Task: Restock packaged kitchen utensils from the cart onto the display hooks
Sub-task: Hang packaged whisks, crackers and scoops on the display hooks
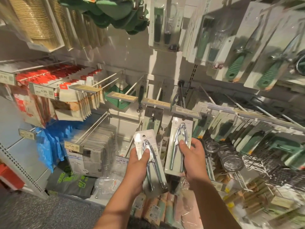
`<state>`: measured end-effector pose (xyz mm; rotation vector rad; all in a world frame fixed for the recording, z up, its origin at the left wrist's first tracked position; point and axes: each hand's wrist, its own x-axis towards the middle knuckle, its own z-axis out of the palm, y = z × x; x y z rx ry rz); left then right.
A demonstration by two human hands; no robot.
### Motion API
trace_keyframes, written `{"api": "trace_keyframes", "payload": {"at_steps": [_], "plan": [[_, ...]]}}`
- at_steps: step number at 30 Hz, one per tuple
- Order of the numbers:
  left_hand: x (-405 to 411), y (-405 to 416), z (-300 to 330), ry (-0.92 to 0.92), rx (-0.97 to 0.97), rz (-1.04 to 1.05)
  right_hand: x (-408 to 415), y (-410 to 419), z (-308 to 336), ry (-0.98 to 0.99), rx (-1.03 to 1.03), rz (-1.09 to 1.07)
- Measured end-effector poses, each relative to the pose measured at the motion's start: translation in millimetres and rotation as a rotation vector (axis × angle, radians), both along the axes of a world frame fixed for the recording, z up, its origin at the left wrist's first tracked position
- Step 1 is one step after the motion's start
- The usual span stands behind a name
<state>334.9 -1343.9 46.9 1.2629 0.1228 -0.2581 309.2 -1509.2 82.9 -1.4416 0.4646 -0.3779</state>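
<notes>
Straight ahead, two bare hands each hold a carded pack with a chrome nutcracker in front of a shop display wall. In the left hand (140,160), thumb and fingers clamp one nutcracker pack (151,162), tilted with its top leaning left. Just beside it, the right hand (194,156) pinches a second nutcracker pack (178,144), raised with its top close under a price-tag rail (186,110) on a display hook (182,95). Packaged green-handled scissors (237,63) hang upper right; red-topped bags (54,83) hang on the left.
</notes>
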Motion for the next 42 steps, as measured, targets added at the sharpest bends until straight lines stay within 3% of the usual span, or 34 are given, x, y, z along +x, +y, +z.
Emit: {"api": "trace_keyframes", "payload": {"at_steps": [8,12,23,35,42], "plan": [[-3,5,5,-0.042,0.003,0.042,20,-10,9,0.024,-0.065,-0.038],[-3,8,8,-0.053,-0.015,0.053,32,-11,9,0.124,-0.217,-0.025],[-3,8,3,-0.018,-0.037,0.085,14,2,-19,0.286,-0.059,0.213],[-7,-3,8,-0.041,0.007,0.091,0,28,-31,0.165,-0.094,0.354],[-1,-1,11,-0.009,0.016,0.083,-1,22,-36,0.130,0.024,0.208]]}}
